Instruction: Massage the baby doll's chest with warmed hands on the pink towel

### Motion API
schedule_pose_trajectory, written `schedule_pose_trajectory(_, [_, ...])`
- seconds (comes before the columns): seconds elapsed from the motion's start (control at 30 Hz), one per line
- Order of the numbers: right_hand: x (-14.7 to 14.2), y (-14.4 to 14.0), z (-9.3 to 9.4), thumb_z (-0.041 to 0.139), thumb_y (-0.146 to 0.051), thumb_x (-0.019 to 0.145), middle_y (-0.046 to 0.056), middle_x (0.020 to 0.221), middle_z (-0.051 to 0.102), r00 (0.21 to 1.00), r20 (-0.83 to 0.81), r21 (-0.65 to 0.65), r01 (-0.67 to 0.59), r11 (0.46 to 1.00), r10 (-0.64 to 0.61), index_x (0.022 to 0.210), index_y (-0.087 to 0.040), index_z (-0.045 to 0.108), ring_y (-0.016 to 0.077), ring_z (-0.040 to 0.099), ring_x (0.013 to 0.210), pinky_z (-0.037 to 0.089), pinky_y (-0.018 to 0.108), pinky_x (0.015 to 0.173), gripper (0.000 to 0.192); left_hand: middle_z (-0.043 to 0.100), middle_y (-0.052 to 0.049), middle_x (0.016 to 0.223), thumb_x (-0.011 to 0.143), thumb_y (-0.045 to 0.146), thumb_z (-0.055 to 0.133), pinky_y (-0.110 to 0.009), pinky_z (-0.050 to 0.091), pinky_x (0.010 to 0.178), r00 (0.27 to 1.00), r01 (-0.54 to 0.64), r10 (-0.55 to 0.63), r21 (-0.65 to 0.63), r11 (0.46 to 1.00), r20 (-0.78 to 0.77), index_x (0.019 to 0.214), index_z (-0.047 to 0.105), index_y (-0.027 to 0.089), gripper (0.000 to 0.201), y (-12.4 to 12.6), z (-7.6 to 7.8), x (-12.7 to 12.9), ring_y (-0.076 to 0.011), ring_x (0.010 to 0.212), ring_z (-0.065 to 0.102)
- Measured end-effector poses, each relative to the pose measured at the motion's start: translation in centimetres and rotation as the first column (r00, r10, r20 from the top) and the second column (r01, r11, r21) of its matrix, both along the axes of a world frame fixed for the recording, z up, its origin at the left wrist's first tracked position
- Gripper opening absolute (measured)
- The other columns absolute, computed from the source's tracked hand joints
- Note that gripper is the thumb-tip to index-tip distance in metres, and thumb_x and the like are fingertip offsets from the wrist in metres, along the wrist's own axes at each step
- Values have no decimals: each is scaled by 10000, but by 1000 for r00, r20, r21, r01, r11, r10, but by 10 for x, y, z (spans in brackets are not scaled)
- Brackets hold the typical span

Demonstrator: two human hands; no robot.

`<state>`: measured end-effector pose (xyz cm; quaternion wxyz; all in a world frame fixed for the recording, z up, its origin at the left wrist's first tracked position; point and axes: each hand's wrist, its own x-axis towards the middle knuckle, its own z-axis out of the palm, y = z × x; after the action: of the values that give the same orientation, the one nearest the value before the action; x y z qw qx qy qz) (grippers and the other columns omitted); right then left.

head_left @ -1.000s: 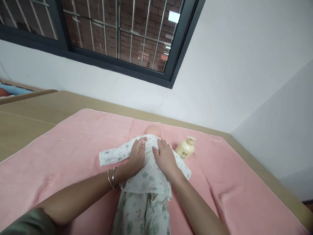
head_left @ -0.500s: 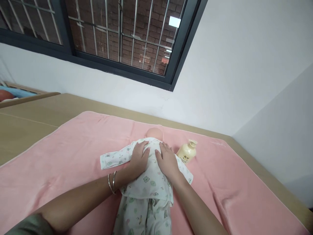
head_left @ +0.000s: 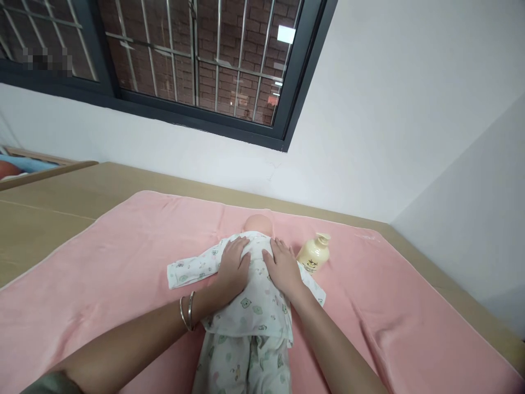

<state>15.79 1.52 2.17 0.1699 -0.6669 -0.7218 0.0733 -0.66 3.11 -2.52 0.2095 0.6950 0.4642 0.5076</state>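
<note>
A baby doll (head_left: pixel 257 298) in white printed pyjamas lies stretched out, its bare round head (head_left: pixel 258 224) pointing away from me. Flat on the left side of its upper body rests my left hand (head_left: pixel 233 268), fingers extended. My right hand (head_left: pixel 284 268) lies the same way on the right side, thumb spread inward. Both palms touch the top's cloth and grip nothing. The doll's left-hand sleeve (head_left: pixel 192 269) reaches out sideways. Close to my right hand is a pale yellow pump bottle (head_left: pixel 315 253), next to the other sleeve.
Under the doll is a pink blanket (head_left: pixel 135 246) with some creases, spread over a wooden surface (head_left: pixel 82 183). A white wall (head_left: pixel 348 137) and a dark-framed window (head_left: pixel 197 117) with bars stand behind. Blue and orange items show at the far left edge.
Both hands stay on the doll's upper body, with at most a tiny shift of the right hand. The camera view has tilted slightly.
</note>
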Motion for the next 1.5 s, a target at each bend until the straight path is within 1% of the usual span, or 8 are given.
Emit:
schedule_pose_trajectory(0.2, [-6, -6, -1, 229, -437, 1041, 178, 1569, 359, 998, 52, 5, 30, 1000, -30, 1509, -63, 394, 303, 267, 1501, 160, 529, 1230, 621, 558, -159, 1412, 899, 290, 453, -560, 323, 1173, 985, -58, 56, -9, 998, -163, 1304, 561, 167, 437, 9, -4, 1, -330, 1361, 463])
schedule_pose_trajectory(0.4, [3, 0, 2, 278, -443, 1037, 142, 1591, 331, 1000, 2, -25, -24, 999, 24, 1519, -102, 384, 279, 237, 1515, 162, 528, 1234, 600, 513, -209, 1464, 942, 345, 440, -695, 179, 1164, 895, -106, 107, 27, 994, -433, 1382, 523, 143, 492, -8, 2, 8, -409, 1426, 373])
schedule_pose_trajectory(0.53, [-8, -11, 7, 256, -334, 1038, 160, 1586, 335, 997, 60, -14, -38, 999, 39, 1517, -80, 385, 293, 246, 1510, 150, 538, 1240, 557, 491, -192, 1494, 960, 381, 447, -701, 187, 1155, 855, -65, 65, 19, 998, -514, 1404, 509, 179, 492, -7, 9, 2, -393, 1404, 405])
schedule_pose_trajectory(0.63, [-25, -25, 9, 250, -245, 1024, 168, 1585, 335, 992, 78, 13, -98, 995, 97, 1512, -62, 391, 279, 245, 1512, 188, 488, 1248, 540, 554, -169, 1440, 974, 403, 425, -682, 231, 1151, 840, -5, -6, -18, 1000, -543, 1360, 544, 206, 449, 11, 10, -8, -359, 1365, 459])
schedule_pose_trajectory(0.73, [-31, -30, 6, 262, -219, 1016, 162, 1594, 319, 991, 42, 22, -125, 992, 124, 1503, -68, 411, 277, 231, 1516, 220, 471, 1246, 531, 601, -195, 1367, 987, 385, 380, -651, 304, 1128, 832, -24, 29, 16, 1000, -554, 1326, 563, 152, 450, 18, 8, -11, -363, 1328, 497])
schedule_pose_trajectory(0.93, [-7, -6, -6, 365, -322, 1011, 150, 1606, 297, 986, -108, 51, -126, 991, 131, 1505, -99, 405, 279, 199, 1525, 184, 508, 1249, 544, 540, -203, 1423, 978, 243, 337, -560, 372, 1113, 818, -24, 140, 210, 977, -558, 1372, 507, 88, 456, -11, 1, 5, -364, 1382, 435])
schedule_pose_trajectory(1.27, [-34, -30, 0, 274, -285, 1022, 166, 1582, 341, 1000, -21, -7, -21, 1000, 21, 1518, -64, 389, 324, 228, 1512, 242, 518, 1229, 555, 583, -166, 1398, 991, 363, 366, -526, 378, 1130, 835, -5, -11, -27, 1000, -550, 1354, 532, 111, 472, 26, 10, -13, -304, 1326, 506])
schedule_pose_trajectory(1.5, [-17, -16, 2, 362, -353, 1016, 144, 1591, 330, 994, -84, 8, -74, 997, 75, 1507, -95, 412, 301, 243, 1510, 229, 492, 1242, 557, 586, -231, 1349, 987, 252, 317, -549, 396, 1105, 771, 0, 136, 214, 977, -623, 1327, 531, 47, 450, -2, 1, 0, -351, 1328, 496])
